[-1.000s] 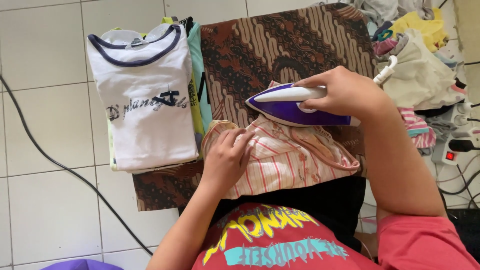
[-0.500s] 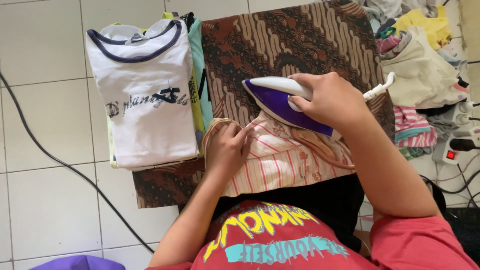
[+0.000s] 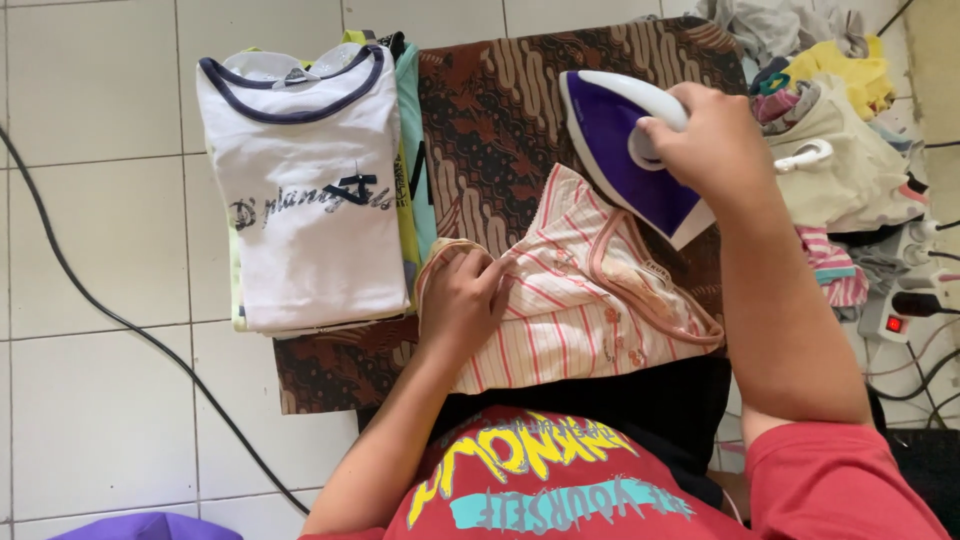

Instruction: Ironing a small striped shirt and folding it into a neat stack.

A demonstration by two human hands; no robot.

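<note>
A striped pink and cream garment (image 3: 575, 310) lies on a brown patterned cloth (image 3: 500, 110) spread on the floor. My left hand (image 3: 462, 297) presses flat on the garment's left edge, fingers bent over the fabric. My right hand (image 3: 705, 140) grips the white handle of a purple and white iron (image 3: 625, 150), which is tilted up and raised off the garment, its tip toward the far side of the cloth.
A stack of folded shirts (image 3: 310, 190), white on top, sits left of the cloth. A heap of unfolded clothes (image 3: 840, 130) lies at the right, with a power strip (image 3: 895, 315) and cables beside it. A black cord (image 3: 120, 320) crosses the white tiles at left.
My right hand has lifted the iron off the striped garment and swung it up and to the right, tilting it. My left hand has stayed on the garment.
</note>
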